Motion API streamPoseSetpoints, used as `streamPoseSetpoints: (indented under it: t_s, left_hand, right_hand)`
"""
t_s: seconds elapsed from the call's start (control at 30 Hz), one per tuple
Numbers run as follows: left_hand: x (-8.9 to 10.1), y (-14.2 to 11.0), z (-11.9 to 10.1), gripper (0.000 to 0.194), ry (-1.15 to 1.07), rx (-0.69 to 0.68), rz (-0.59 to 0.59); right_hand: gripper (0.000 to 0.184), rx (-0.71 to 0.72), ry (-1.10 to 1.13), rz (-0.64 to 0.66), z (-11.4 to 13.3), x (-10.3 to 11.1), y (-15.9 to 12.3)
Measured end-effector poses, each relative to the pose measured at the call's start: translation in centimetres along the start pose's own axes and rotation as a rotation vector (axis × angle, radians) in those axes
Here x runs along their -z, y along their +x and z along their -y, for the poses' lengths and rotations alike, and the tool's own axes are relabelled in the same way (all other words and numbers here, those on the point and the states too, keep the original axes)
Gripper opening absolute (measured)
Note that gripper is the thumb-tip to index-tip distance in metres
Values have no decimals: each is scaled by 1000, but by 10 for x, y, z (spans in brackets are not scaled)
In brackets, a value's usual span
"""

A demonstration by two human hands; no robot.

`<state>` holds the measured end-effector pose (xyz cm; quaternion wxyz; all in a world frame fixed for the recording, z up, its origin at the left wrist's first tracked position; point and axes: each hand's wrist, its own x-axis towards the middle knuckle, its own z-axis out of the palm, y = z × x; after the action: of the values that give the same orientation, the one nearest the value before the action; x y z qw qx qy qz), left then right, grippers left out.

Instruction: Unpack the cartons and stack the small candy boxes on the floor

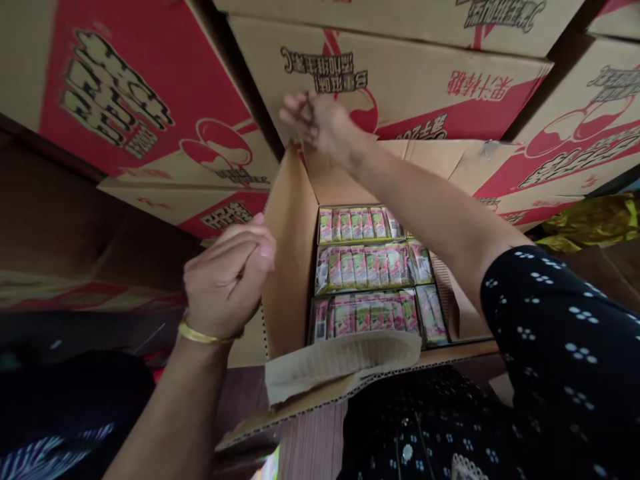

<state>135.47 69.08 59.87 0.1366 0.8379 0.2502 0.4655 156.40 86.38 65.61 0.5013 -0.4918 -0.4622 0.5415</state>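
An open cardboard carton (290, 267) stands before me, its flaps raised. Inside, rows of pink and green wrapped packs (365, 265) lie in clear plastic. My left hand (230, 277), with a gold bangle on the wrist, is closed at the outer edge of the carton's left side; its grip is hidden. My right hand (323, 123) reaches across above the carton to its far left corner. Motion blurs its partly curled fingers, and I cannot make out whether they hold anything. A torn cardboard strip (345, 360) bends inward along the near edge.
Stacked red and brown printed cartons (150, 87) rise at the left, with more cartons (400, 73) directly behind the open one. Yellow shiny wrapping (590, 220) lies at the right. Striped flooring (313, 443) shows below the near flap.
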Motion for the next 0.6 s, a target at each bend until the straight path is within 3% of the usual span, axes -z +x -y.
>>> streamPoseSetpoints:
  t_s: [0.07,0.1,0.2,0.27,0.3,0.33,0.37,0.43,0.53,0.6]
  left_hand:
    - [-1,-1,0,32,4,30,-5]
    - [-2,-1,-1,33,0,45,-2]
    - [-4,2,-3,32,-11,40,35]
    - [-2,5,-4,29,6,-9,69]
    - [0,7,-3,27,22,-31,96]
    - [2,9,-2,26,39,-46,127]
    - [5,11,0,26,51,-51,150]
    - [10,14,2,30,60,-5,164]
    - [9,16,2,41,86,133,142]
    - [6,18,1,47,112,166,124]
  right_hand:
    - [51,-105,118,-15,14,10,-11]
    - [53,-148,97,36,17,18,-23]
    - [58,-97,-353,231,8,45,-85]
    - [39,56,-710,319,-13,63,-143]
    - [32,80,-823,428,-25,70,-174]
    - [30,48,-854,619,-36,78,-205]
    - [32,-20,-809,792,-45,84,-235]
    - [51,-180,-624,969,-53,94,-286]
    - [59,-375,-393,1020,-45,105,-335]
    - [62,-379,-332,1045,-35,107,-346]
